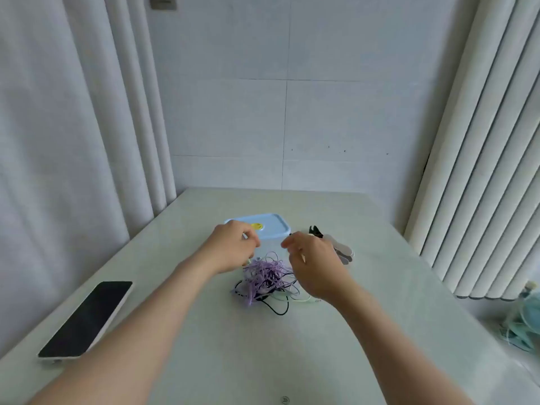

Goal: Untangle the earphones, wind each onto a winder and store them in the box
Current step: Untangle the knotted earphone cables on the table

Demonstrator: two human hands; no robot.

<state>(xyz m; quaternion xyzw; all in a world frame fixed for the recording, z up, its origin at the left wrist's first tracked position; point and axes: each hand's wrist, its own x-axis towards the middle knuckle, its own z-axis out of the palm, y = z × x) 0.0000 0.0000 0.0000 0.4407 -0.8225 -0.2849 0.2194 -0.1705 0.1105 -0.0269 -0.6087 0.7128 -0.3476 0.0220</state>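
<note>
A tangle of earphone cables, mostly purple with black and white strands, lies mid-table. My left hand hovers at the tangle's upper left with fingers curled, and a small white piece shows between its fingertips. My right hand hangs over the tangle's right side with fingers loosely curled and nothing visible in them. Behind both hands sits a light blue box, its lid on and bearing a yellow sticker. Several winders, black, white and grey, lie to the right, partly hidden by my right hand.
A phone lies face up near the table's left edge. Curtains hang along the left and right sides, with a tiled wall behind. A pale green bundle sits off the table at the right.
</note>
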